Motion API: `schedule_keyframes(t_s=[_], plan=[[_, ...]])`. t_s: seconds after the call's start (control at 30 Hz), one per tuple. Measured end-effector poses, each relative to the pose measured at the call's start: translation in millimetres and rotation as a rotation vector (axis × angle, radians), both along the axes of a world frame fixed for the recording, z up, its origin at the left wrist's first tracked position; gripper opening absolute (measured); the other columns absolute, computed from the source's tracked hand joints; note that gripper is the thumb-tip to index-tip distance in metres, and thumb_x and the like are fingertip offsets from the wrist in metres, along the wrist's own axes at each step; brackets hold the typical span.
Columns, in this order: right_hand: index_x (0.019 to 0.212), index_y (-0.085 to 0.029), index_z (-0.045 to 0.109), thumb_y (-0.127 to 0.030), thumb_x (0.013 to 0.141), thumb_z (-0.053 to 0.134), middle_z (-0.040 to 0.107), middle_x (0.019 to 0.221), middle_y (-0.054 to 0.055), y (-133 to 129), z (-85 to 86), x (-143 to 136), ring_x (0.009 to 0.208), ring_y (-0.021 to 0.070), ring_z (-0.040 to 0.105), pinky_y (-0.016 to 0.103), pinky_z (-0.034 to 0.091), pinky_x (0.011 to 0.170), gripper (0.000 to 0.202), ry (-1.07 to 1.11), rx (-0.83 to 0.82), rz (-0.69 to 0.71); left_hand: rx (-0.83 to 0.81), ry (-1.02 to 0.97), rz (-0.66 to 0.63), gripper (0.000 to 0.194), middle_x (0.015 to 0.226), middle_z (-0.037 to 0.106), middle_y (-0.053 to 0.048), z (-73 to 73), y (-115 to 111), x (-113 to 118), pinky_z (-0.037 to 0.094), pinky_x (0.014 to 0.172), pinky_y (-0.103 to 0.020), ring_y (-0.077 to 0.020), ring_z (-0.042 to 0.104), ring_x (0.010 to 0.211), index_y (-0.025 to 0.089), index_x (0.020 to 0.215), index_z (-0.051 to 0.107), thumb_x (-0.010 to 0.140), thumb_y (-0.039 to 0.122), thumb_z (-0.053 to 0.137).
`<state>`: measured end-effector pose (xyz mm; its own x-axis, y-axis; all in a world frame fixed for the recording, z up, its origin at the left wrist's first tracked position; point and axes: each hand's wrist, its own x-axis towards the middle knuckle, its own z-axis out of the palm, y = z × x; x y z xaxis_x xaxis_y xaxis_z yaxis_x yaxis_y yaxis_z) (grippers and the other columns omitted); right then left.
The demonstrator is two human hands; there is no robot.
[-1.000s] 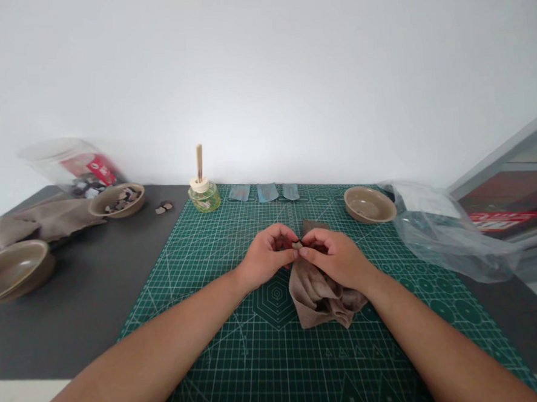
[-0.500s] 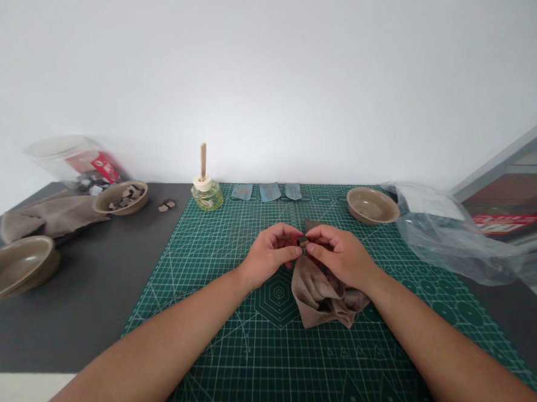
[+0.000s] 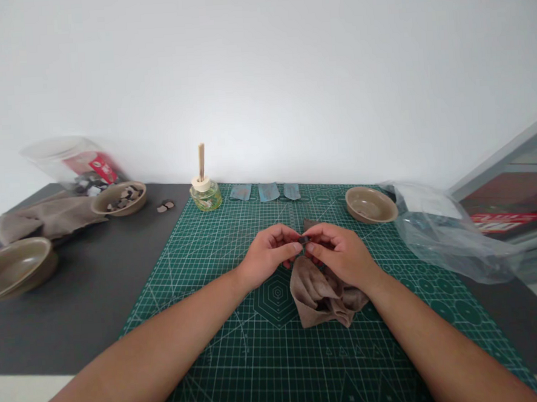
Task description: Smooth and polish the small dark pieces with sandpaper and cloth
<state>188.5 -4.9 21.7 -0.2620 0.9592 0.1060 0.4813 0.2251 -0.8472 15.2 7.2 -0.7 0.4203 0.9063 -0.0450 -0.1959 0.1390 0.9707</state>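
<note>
Small dark piece (image 3: 303, 239) pinched between both hands, close by a crumpled brown cloth (image 3: 314, 289)

The likeliest trouble is a slip. The piece is tiny and only the tips of the fingers meet it, so a slight twist or an uneven squeeze could flick it loose. If it dropped, it could land in the folds of the cloth bunched just below, where a dark scrap would be hard to pick out, or skid across the green cutting mat (image 3: 226, 252). Pressing hard from both sides might also chip or bend it, should it prove brittle or soft; its material cannot be told from here. The right wrist lies close to the cloth, so a careless shift of that arm could drag the fabric along.

As for the grip, the left hand (image 3: 272, 255) brings thumb and forefinger nearly together at the left end of the piece, its other fingers curled behind. The right hand (image 3: 338, 251) mirrors it at the other end, thumb below and forefinger above, parted only by the piece's own thickness. Both appear to be grasping it, though the exact contact is partly hidden. The piece sits near the middle of the mat, well apart from the tan bowl (image 3: 373, 219) at the right.
</note>
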Motion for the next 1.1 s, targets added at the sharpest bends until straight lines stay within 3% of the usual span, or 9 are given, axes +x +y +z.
schedule_keyframes(t_s=[0.43,0.57,0.73,0.8,0.9,1.0,1.1], plan=[[0.103,-0.02,0.063,-0.025,0.08,0.054,0.072,0.083,0.003,-2,3.4,1,0.073,0.0177,0.067,0.031,0.053,0.066,0.025,-0.037,0.011,0.076,-0.019,0.004,0.012,0.037,0.07,0.057,0.002,-0.1,0,1,0.044,0.048,-0.018,-0.0077,0.054,0.059,0.014,0.085,0.053,0.061,0.029,0.077],[0.095,-0.02,0.065,-0.028,0.079,0.056,0.071,0.081,0.003,-1,4.0,1,0.072,0.0179,0.067,0.029,0.052,0.063,0.02,-0.065,0.044,0.05,-0.013,0.007,0.001,0.037,0.073,0.058,0.001,-0.8,1,1,0.045,0.048,-0.018,-0.0082,0.055,0.061,0.013,0.088,0.054,0.063,0.029,0.075],[0.077,-0.018,0.062,-0.037,0.077,0.06,0.067,0.066,0.002,-1,4.3,2,0.054,0.0151,0.062,0.026,0.049,0.051,0.019,-0.004,0.029,-0.07,-0.023,0.019,0.02,0.035,0.072,0.056,0.002,0.6,0,2,0.044,0.047,-0.018,-0.007,0.053,0.058,0.013,0.088,0.055,0.064,0.03,0.074],[0.076,-0.017,0.061,-0.038,0.075,0.063,0.066,0.062,0.001,3,4.0,6,0.051,0.0146,0.061,0.026,0.05,0.048,0.021,0.091,0.011,-0.141,-0.017,0.024,0.022,0.034,0.071,0.056,0.002,0.9,-1,2,0.044,0.048,-0.018,-0.007,0.053,0.058,0.013,0.087,0.055,0.064,0.029,0.074],[0.075,-0.015,0.062,-0.038,0.069,0.069,0.064,0.055,0.001,14,3.5,21,0.047,0.0133,0.059,0.024,0.049,0.045,0.024,0.23,0.058,-0.372,-0.009,0.035,0.016,0.033,0.07,0.056,0.002,0.0,-1,2,0.044,0.048,-0.018,-0.0071,0.052,0.058,0.013,0.086,0.056,0.063,0.029,0.074],[0.073,-0.015,0.061,-0.033,0.063,0.074,0.062,0.052,-0.002,29,4.7,44,0.04,0.0109,0.055,0.021,0.045,0.037,0.024,0.381,0.181,-0.634,-0.009,0.052,0.01,0.032,0.07,0.056,0.002,-1.1,0,2,0.044,0.049,-0.019,-0.0072,0.052,0.058,0.013,0.085,0.056,0.063,0.029,0.074],[0.068,-0.016,0.058,-0.024,0.059,0.074,0.059,0.048,-0.004,40,8.2,67,0.037,0.0099,0.052,0.019,0.043,0.033,0.021,0.552,0.299,-0.812,0.002,0.059,0.008,0.031,0.069,0.056,0.002,-1.8,0,1,0.044,0.05,-0.019,-0.0073,0.052,0.058,0.013,0.084,0.057,0.064,0.029,0.074]])
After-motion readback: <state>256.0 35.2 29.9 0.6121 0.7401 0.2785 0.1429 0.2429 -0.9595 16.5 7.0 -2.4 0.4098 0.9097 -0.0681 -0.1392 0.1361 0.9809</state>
